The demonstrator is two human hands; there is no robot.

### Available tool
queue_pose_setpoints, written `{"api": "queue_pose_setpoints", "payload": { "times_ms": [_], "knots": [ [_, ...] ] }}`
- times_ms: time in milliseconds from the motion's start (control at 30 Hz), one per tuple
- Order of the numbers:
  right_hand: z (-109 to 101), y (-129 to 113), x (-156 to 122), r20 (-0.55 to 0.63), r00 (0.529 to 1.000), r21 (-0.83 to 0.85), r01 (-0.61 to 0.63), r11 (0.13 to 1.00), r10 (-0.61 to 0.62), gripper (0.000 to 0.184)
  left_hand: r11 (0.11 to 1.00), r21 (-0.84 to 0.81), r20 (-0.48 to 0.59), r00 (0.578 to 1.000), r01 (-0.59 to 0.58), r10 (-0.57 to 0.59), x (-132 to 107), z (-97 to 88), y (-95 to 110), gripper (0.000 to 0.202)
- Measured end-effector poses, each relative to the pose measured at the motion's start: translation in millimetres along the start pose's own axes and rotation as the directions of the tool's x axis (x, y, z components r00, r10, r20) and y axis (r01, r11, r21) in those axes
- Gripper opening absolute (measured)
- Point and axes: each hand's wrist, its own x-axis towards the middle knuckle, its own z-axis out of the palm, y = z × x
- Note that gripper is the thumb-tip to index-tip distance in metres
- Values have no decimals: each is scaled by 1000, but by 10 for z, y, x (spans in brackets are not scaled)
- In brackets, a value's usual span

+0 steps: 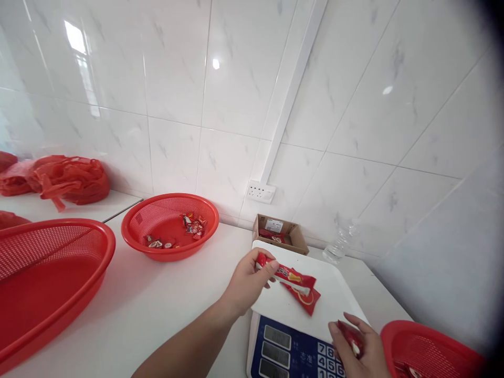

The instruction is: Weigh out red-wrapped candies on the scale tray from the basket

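Red packet (294, 275), one, pinched in left hand (249, 279) above scale pan (334, 286), left of centre; long axis slants right, free end dipping toward pan's front edge. One second packet (310, 304) below, partly hidden. Right hand (366, 350) grips one red wrapper (349, 338), mostly covered. Three baskets (111, 247); two cut off.

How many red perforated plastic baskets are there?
3: the left basket, cut off by the picture's edge; the middle basket, near the white tiled wall; and the right basket, beside the right hand, partly cropped. Others may be hidden.
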Motion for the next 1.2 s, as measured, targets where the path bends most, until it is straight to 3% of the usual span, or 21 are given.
{"api": "queue_pose_setpoints", "payload": {
  "times_ms": [100, 233, 333, 533, 700, 800, 900, 1000, 1100, 1200],
  "knots": [
    [21, -51, 232, 26, 999, -68, 48, 997, -46, 65, 998, -42, -44, 998, -37, 36, 13, -56, 61, 33],
    [58, -149, 415, 1, 982, -274, 180, 945, -187, 87, 997, -66, -42, 998, -42, 39, 5, -68, 94, 33],
    [62, -61, 457, 52, 957, -369, 285, 885, -286, 82, 996, -77, -40, 998, -43, 40, 4, -68, 90, 33],
    [164, 233, 429, 301, 932, -341, 304, 890, -203, 74, 996, -74, -34, 998, -53, 51, 16, -92, 81, 32],
    [354, 166, 497, 357, 905, -471, 389, 791, -232, 64, 996, -62, -26, 997, -70, 68, 10, -107, 96, 30],
    [399, 66, 516, 307, 909, -512, 407, 757, -282, 60, 997, -34, -11, 998, -67, 67, 7, -108, 90, 30],
    [354, -66, 393, 223, 926, -352, 368, 861, -304, 62, 999, 21, 25, 999, -44, 44, 13, -92, 56, 30],
    [255, -220, 178, 228, 957, -58, 198, 979, -180, 68, 1000, 22, 72, 997, -15, 13, 14, -55, 8, 30],
    [165, -340, 18, 298, 946, 167, 78, 983, -126, 71, 999, 32, 159, 987, 2, -7, -9, -17, -16, 24],
    [124, -368, -33, 345, 936, 254, -17, 967, -74, 71, 999, 31, 281, 960, -22, 13, -50, -4, 0, 19]
  ]
}}
